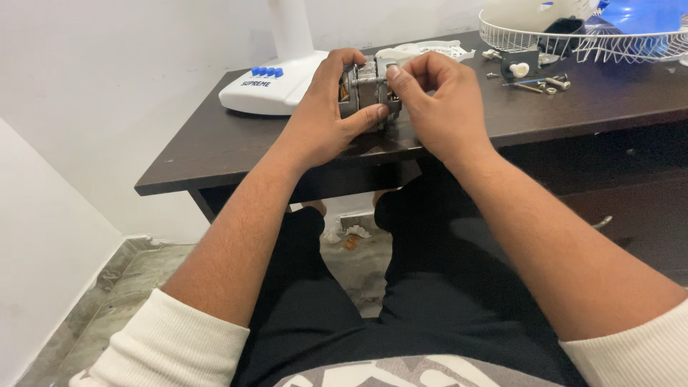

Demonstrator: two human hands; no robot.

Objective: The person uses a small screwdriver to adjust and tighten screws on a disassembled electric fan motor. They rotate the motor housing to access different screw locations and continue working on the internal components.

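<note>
A dark brown desk stands against a white wall, with a drawer handle showing low on its right front. On its far left sits a white fan base with blue buttons and a white pole; a white plastic cover lies mid-far, loose screws and small metal parts lie to the right, and a white wire fan guard beside a blue fan blade occupies the far right. Below the desk, a grey stone floor carries scraps of litter.
</note>
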